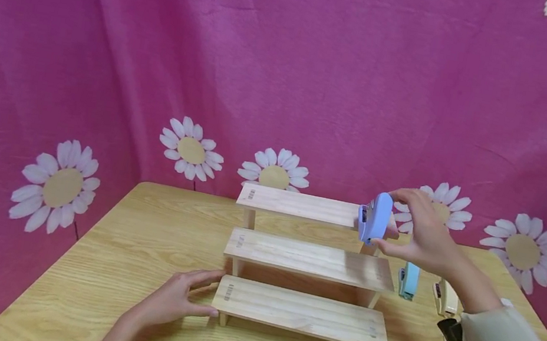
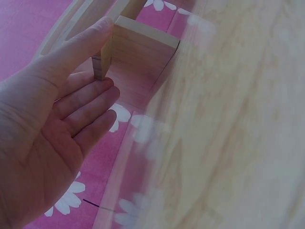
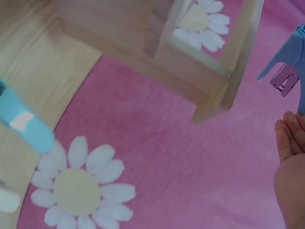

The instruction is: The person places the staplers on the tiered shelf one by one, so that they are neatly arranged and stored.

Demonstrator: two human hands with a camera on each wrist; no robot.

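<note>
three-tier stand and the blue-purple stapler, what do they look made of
The stand looks like pale wood, fairly matte: grain lines run along its boards. The stapler seems to have a smooth, satin plastic shell, judging by its even colour, though painted metal is possible.

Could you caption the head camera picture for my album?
The right hand holds a lavender stapler near the top step of a wooden stand; the left hand touches its bottom step.

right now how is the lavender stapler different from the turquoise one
The lavender stapler is pale purple-blue; the turquoise stapler is blue-green. The lavender stapler is held up in the right hand, while the turquoise stapler rests on the table, untouched by either hand. Both are staplers.
</note>
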